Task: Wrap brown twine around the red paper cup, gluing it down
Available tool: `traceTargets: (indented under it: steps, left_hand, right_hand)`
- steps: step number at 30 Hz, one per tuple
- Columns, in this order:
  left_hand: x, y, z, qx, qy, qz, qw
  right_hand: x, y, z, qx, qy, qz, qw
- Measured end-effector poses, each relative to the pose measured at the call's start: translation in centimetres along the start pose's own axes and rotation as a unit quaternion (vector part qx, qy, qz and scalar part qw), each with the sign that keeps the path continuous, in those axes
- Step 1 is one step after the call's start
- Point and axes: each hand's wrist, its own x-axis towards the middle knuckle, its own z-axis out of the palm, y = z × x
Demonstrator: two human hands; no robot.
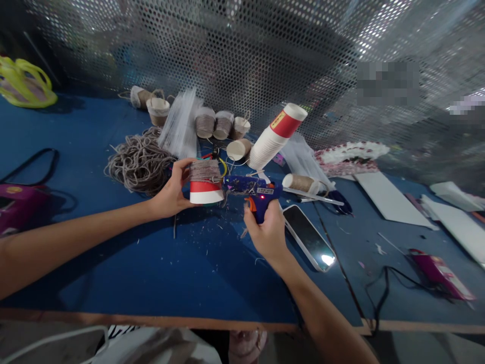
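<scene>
My left hand (171, 194) is closed round a red and white paper cup (205, 191), held upside down. Grey-brown cord (204, 171) is wound around the cup's upper part. In my right hand (270, 230) is a blue glue gun (252, 187) with an orange trigger and a small red light. The gun's nozzle points left and is close to the right side of the cup; whether they touch is hard to tell. A tangled heap of grey cord (140, 161) lies behind my left hand.
Behind the hands are a tilted stack of paper cups (270, 139), small cord-wrapped cups (205, 123) and translucent strips (181, 124). A phone (309, 237) lies right of my right hand. White boards (394, 199) and a purple pouch (439, 273) are farther right.
</scene>
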Motion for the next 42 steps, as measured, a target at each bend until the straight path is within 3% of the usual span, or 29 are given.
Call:
traceTargets:
  steps: [42]
  left_hand:
    - [-0.07,0.04,-0.18,-0.025,0.023,-0.035,0.999]
  right_hand:
    - [0.56,0.46,-0.27,0.008,-0.004,0.060,0.998]
